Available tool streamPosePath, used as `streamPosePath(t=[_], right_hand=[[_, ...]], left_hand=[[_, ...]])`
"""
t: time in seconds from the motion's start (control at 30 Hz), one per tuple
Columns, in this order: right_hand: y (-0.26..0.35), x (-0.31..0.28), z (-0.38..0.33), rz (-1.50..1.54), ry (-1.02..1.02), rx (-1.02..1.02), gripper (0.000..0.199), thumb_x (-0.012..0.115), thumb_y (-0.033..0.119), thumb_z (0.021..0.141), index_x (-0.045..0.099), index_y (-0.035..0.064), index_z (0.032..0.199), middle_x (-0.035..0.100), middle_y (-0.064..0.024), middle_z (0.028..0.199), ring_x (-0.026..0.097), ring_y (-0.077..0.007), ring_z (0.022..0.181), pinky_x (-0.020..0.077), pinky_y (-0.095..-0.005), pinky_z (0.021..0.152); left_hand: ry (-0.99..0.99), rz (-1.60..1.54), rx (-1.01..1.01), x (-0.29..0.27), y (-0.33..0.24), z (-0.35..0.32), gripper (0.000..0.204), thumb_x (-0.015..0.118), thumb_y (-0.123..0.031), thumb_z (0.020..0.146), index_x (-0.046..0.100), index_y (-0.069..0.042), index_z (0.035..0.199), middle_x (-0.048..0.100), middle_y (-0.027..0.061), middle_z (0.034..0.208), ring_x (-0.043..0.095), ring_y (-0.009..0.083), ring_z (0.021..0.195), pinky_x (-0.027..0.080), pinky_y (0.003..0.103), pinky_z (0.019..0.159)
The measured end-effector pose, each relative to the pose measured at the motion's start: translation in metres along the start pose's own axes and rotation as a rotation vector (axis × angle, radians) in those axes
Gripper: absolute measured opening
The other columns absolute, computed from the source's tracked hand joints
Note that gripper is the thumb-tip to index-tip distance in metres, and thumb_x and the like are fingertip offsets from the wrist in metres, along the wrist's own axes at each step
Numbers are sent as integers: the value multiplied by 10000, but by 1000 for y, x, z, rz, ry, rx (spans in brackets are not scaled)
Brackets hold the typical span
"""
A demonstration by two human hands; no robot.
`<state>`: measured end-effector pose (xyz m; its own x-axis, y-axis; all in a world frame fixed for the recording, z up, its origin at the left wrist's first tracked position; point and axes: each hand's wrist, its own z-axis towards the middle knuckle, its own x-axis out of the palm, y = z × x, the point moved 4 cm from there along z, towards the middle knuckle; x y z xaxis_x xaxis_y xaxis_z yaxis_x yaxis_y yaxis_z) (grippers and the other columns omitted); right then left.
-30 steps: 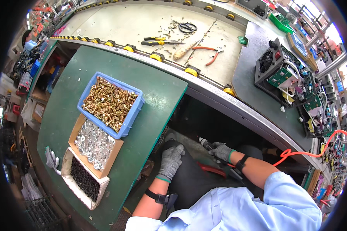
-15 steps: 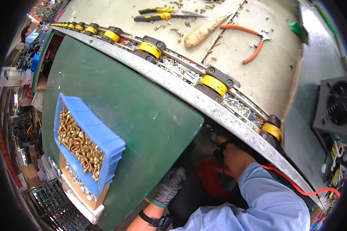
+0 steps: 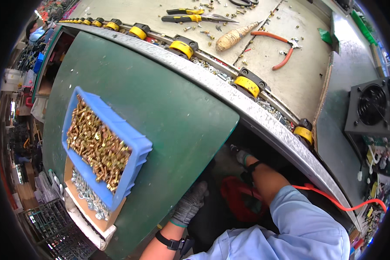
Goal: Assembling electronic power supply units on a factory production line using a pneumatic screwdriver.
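In a grey knitted glove, my left hand (image 3: 190, 204) is low beside the near edge of the green tabletop (image 3: 173, 130). Its fingers are bunched and bent, and anything inside them is hidden. My right hand (image 3: 242, 156), also gloved, reaches down into the shade below the metal-edged bench; its fingers are too dark to make out. A blue bin (image 3: 136, 151) of brass-coloured screws (image 3: 95, 143) sits tilted on the green top, left of my left hand. Under it, a cardboard box (image 3: 112, 220) contains silvery washers or nuts (image 3: 89, 195).
A rail with yellow rollers (image 3: 247, 86) runs along the bench edge. Pliers with yellow-black handles (image 3: 190, 18), a tape-wrapped tool (image 3: 236, 37) and orange-handled cutters (image 3: 286, 54) lie beyond. A black fan unit (image 3: 370, 106) stands right. An orange-red hose (image 3: 333, 203) crosses near my right arm.
The view has shifted, so the bin and bench sit differently in the picture. Black scissor-like handles now show at the top. Both hands stay in nearly the same places.
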<state>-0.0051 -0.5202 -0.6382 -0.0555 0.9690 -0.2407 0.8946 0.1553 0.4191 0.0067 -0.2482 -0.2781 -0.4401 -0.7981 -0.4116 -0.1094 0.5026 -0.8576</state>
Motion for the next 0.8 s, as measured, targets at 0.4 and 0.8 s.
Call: streamPosePath(t=[0.4,0.8], right_hand=[[-44,9,-6,-1234,416,-516,555,371,482,1041,648,83,1307,682,-68,1219,611,-226,1183,416,-383,1082],[44,60,-2,-2976,696,-1071,397,349,221,1075,595,102,1363,622,-41,1326,575,-221,1252,411,-353,1129]], left_hand=[[-3,-577,-572,1,-9,-4,385,681,-394,975,676,-66,774,581,-26,665,485,73,513,384,237,489],[-53,-538,-586,-3,12,-5,430,746,-474,921,650,-89,756,574,-15,670,487,69,511,376,230,451]])
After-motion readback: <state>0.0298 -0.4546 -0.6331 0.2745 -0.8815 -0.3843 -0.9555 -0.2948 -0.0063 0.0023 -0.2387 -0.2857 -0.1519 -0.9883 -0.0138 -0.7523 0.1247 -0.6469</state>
